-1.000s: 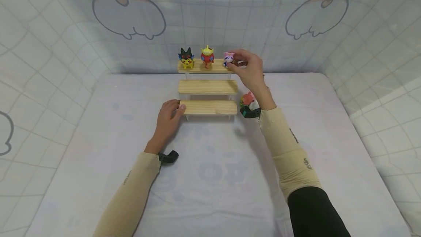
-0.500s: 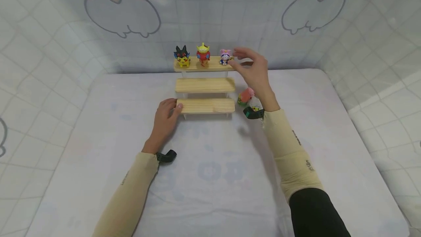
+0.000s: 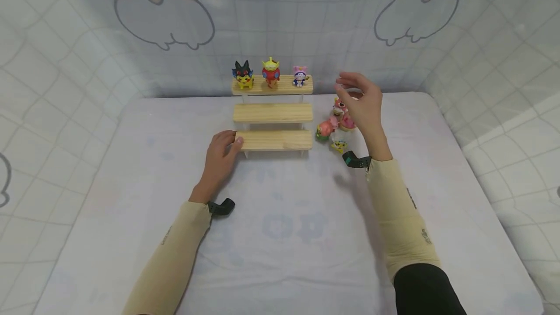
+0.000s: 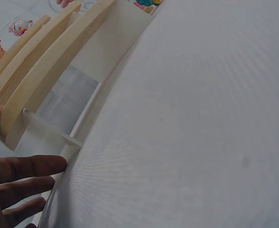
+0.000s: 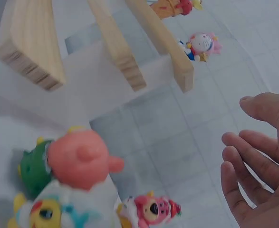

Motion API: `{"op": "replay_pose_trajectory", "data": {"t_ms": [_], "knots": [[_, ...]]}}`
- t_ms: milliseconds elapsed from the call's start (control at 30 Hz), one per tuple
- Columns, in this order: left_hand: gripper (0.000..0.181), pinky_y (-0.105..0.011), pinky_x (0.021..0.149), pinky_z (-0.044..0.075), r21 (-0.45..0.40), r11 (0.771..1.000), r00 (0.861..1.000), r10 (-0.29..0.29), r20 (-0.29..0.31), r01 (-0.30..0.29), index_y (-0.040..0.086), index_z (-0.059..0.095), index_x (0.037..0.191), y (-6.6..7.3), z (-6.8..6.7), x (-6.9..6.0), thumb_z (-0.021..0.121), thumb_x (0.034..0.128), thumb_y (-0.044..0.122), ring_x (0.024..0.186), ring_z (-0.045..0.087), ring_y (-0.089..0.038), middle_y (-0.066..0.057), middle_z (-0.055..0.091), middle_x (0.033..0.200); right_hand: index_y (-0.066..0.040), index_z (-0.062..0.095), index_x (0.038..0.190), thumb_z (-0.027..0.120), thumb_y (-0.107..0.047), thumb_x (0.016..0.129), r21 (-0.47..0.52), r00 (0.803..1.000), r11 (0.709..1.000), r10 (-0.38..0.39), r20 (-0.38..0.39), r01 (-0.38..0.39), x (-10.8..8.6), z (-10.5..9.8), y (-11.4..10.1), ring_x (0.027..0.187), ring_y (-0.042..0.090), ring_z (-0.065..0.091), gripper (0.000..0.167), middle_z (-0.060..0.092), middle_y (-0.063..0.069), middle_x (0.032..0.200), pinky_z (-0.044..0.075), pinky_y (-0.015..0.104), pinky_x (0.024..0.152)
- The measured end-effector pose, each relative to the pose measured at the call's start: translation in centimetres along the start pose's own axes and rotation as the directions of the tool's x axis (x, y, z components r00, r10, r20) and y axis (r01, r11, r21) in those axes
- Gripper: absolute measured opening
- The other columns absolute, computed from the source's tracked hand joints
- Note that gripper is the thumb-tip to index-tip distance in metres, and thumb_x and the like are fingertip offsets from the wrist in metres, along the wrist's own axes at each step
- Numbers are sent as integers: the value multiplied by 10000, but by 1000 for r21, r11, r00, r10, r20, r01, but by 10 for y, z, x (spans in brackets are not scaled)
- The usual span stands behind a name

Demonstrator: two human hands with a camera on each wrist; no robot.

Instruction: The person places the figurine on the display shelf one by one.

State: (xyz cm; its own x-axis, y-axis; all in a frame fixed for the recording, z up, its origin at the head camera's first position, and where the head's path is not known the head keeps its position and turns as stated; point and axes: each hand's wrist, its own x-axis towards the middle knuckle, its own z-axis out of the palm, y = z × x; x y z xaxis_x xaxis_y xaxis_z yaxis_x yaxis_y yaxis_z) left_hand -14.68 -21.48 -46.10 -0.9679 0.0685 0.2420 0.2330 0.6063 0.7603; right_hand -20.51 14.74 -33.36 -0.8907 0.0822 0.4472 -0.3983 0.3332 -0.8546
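A three-tier wooden display stand [image 3: 273,140] stands at the middle back of the table. My left hand [image 3: 220,156] rests at the left end of its lowest shelf, thumb on the plank, with fairly straight fingers [image 4: 32,166] below and beside it. On the top shelf stand a yellow figurine with a black-eared hood [image 3: 242,76], a red figurine with a yellow cap [image 3: 271,73] and a pink-hooded white figurine [image 3: 299,77]. My right hand [image 3: 363,103] hovers right of the stand, holding nothing, its fingers loosely bent and apart from the thumb.
Several figurines cluster right of the stand: a coral and green one [image 3: 324,130], a yellow and white one [image 3: 339,144], a pink one [image 3: 347,122] and a red and white one [image 3: 339,106]. A patterned curtain [image 3: 293,18] hangs behind the table [image 3: 280,256].
My right hand has let go of the pink-hooded figurine on the top shelf and moved right, over the figurine cluster. My left hand stays at the lowest shelf.
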Motion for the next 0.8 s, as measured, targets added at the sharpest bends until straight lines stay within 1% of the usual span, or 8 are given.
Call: {"op": "replay_pose_trajectory", "data": {"t_ms": [133,267,333,433,533,600,700,800], "knots": [[463,-571,1247,293,5,1000,1000,-11,8,11,-55,725,1189,0,2,0,532,1105,358,1455,451,-359,-211,625,1430,71,715,1235,740,-9,954,10,1000,1000,-7,-14,7,-9,-13,7,1001,214,708,293,731,313,1169,558,214,865],[482,-575,1244,297,16,1000,1000,-7,12,7,-57,723,1191,-3,4,1,527,1106,374,1456,449,-362,-212,623,1434,88,710,1228,728,1,962,-14,999,1000,14,-34,-15,-20,-26,17,1017,201,698,281,722,320,1182,553,194,863],[486,-581,1244,297,22,1000,1000,-4,9,4,-62,721,1184,-4,4,2,526,1107,376,1456,448,-368,-216,620,1439,95,707,1230,717,7,970,-24,999,999,27,-47,-28,-24,-31,26,1027,204,695,274,725,312,1187,550,192,870],[465,-581,1241,300,20,1000,1000,2,-2,-2,-64,724,1163,-5,4,2,533,1105,356,1449,454,-375,-221,622,1433,72,710,1249,713,-25,986,-36,997,998,55,-59,-57,-25,-36,43,1050,165,688,280,732,284,1206,545,209,882],[445,-587,1234,308,14,1000,1000,8,-13,-8,-69,727,1142,-5,3,1,545,1100,334,1439,464,-385,-228,632,1418,24,716,1276,729,-86,993,-66,996,994,79,-46,-82,-24,-38,61,1064,128,682,304,742,237,1225,542,223,892],[442,-584,1232,313,11,1000,1000,11,-12,-11,-68,730,1141,-5,3,1,544,1101,331,1436,467,-385,-228,637,1409,-18,724,1288,741,-142,996,-100,994,989,102,-31,-104,-23,-40,69,1077,107,678,317,751,193,1235,539,201,895],[446,-582,1233,312,7,1000,1000,15,-11,-15,-72,729,1138,-5,3,2,544,1101,332,1433,470,-382,-228,642,1400,-64,733,1292,748,-216,999,-156,989,977,148,-3,-147,-24,-43,77,1101,105,679,330,757,141,1247,537,167,910],[456,-586,1232,311,6,1000,1000,19,-11,-19,-64,731,1147,-5,2,2,538,1103,347,1438,467,-377,-220,641,1407,-76,738,1280,741,-241,1006,-204,984,964,179,24,-170,-27,-48,82,1120,140,678,320,758,109,1248,543,175,938]]}}
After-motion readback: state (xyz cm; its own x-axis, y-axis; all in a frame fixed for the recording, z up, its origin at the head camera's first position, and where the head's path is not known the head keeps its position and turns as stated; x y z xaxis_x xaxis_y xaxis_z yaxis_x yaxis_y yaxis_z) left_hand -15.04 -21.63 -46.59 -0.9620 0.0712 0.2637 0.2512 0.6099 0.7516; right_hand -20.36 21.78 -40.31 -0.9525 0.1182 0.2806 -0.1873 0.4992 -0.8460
